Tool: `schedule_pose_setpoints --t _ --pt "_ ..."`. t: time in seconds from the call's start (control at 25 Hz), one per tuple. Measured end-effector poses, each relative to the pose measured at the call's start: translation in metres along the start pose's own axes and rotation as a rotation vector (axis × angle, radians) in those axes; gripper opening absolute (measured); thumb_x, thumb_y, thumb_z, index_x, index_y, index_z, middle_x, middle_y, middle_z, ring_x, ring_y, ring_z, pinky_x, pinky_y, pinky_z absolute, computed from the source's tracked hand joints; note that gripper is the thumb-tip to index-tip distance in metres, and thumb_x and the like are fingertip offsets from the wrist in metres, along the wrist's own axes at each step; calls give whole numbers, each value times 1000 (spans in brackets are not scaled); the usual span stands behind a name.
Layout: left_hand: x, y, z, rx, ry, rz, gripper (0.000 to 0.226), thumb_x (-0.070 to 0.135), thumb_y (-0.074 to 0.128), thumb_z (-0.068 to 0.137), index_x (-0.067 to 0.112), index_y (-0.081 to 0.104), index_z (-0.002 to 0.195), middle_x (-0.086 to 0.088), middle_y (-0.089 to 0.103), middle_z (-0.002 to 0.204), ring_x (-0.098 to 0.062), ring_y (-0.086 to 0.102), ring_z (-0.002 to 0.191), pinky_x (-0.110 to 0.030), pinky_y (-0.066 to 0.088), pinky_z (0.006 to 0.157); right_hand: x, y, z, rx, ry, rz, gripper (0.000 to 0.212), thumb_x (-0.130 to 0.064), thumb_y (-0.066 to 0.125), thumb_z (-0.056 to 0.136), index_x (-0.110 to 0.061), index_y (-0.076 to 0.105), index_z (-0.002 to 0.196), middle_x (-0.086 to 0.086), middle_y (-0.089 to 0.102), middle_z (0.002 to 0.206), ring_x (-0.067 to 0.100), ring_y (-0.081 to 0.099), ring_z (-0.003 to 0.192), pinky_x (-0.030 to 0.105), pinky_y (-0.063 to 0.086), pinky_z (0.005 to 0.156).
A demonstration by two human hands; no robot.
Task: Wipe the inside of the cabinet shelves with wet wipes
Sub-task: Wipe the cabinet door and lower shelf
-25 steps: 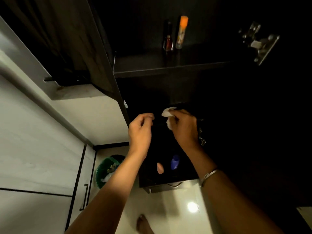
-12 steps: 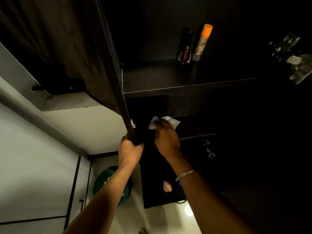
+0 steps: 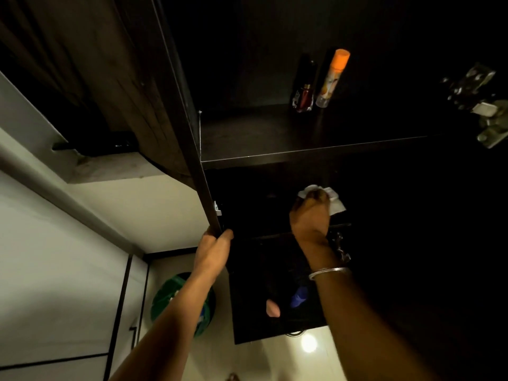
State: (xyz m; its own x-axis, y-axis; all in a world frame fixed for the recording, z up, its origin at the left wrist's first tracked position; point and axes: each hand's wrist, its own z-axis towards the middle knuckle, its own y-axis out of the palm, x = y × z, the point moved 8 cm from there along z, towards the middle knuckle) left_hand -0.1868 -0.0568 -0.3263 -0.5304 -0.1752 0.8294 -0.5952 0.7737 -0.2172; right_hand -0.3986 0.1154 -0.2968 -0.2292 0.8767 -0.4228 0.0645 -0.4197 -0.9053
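**Head view: wiping a dark cabinet shelf, door edge steadied**

Head cam, looking steeply up into cabinet. R hand (image 3: 310,213), at 1 o'clock of centre, is closed over a crumpled white wet wipe (image 3: 334,199) and pressed into the lower shelf bay (image 3: 261,204), under the upper shelf (image 3: 275,141). L hand (image 3: 213,251), near centre, is wrapped narrow round the panel edge (image 3: 203,188). Red bottle (image 3: 303,94) and orange-capped tube (image 3: 332,78) stand side by side at 1 o'clock on upper shelf, well apart from the wipe. Technique, as judged: keep wipe flat under fingers, overlapping strokes back-to-front, incl. corners; interior v. dark, so coverage cannot be checked by eye. Hinge (image 3: 483,105) at 2 o'clock: keep knuckles clear.
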Motion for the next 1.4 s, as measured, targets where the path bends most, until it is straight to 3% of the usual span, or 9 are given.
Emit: schedule_pose_setpoints --t 0.24,0.32,0.52,0.6,0.76,0.96,1.08,1.16,1.4 --pt "9 -1 -2 93 30 150 12 29 53 99 18 59 99 -2 60 78 -23 59 76 -30 39 59 -125 53 -80 -396 -639 205 41 -14 50 95 -15 55 135 9 51 139 26 46 130 38 40 108" --pt "14 1 -3 18 43 131 11 26 52 101 16 57 103 -1 59 82 -16 56 74 -28 40 60 -98 31 -60 -294 -726 199 44 -10 55 89 -21 62 130 3 56 139 23 50 130 32 41 107" --pt "11 1 -5 -47 54 89 12 23 49 103 13 56 106 -6 56 78 -18 54 68 -31 38 59 46 -23 6 108 -57 -47 52 -29 33 92 -7 57 132 16 54 138 33 47 131 42 35 109" --pt "8 2 -2 -79 46 77 17 22 50 103 11 56 114 -5 58 81 -18 56 72 -31 41 61 5 11 -15 -16 -174 -155 60 -31 18 93 -6 50 138 18 44 146 34 33 140 44 23 117" --pt "6 -6 12 -72 76 261 26 30 56 98 17 60 120 -5 68 106 -21 63 94 -33 49 75 -120 46 -85 -291 -590 177 41 -8 49 92 -11 57 132 12 55 135 30 50 127 40 41 106" --pt "-7 -8 19 -249 137 391 34 32 77 82 37 63 112 13 72 103 -13 67 101 -32 53 89 -134 39 -70 -383 -432 211 43 -7 58 90 -10 49 132 14 61 122 30 58 115 38 48 95" --pt "-2 -11 14 -123 195 498 11 38 72 86 31 65 91 9 70 80 -13 66 78 -31 49 66 -124 33 -94 -356 -556 229 44 -13 57 86 -10 48 129 13 57 125 31 52 118 41 41 97" --pt "-1 -9 12 -79 228 602 21 39 65 90 21 61 80 0 61 68 -19 58 64 -34 42 56 -110 31 -114 -349 -660 237 41 -13 54 83 -13 50 124 9 60 120 30 54 112 42 43 91" --pt "-2 -10 10 8 142 719 21 29 62 93 15 60 78 2 54 61 -17 51 56 -32 38 53 -137 37 -79 -287 -595 53 44 -11 65 82 -9 52 125 13 59 125 29 50 122 39 35 105"
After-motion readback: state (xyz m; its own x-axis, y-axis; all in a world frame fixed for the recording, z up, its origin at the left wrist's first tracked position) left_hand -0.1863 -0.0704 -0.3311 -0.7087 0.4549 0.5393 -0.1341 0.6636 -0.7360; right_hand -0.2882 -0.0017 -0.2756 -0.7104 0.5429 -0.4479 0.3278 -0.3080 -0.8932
